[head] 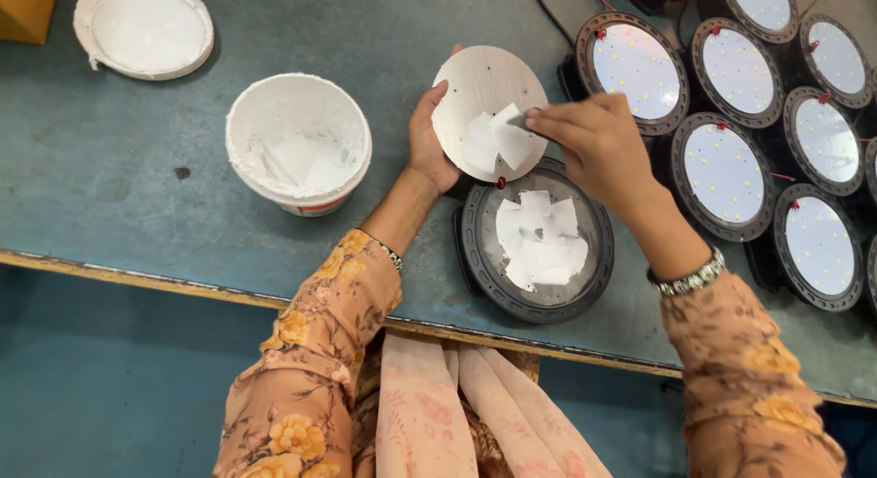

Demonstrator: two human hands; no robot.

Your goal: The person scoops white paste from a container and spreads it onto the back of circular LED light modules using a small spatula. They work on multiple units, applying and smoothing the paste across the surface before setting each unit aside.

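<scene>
My left hand (pixel 427 135) holds a round pale disc (pixel 480 90) tilted up by its left edge. My right hand (pixel 594 144) pinches a small flat spreader (pixel 519 122) against the disc's face, where white paste (pixel 498 142) is smeared. Right below the disc a black round lamp housing (pixel 475 259) lies on the table, with more white paste (pixel 541 240) spread in its middle. A white bucket (pixel 297 140) of the same paste stands to the left of my left hand.
Several assembled round lamps with lit-spot panels (pixel 726 172) crowd the right of the blue-grey table (pixel 137 195). The bucket's white lid (pixel 144 28) lies at the back left. The table's front edge (pixel 183 286) runs close to my body.
</scene>
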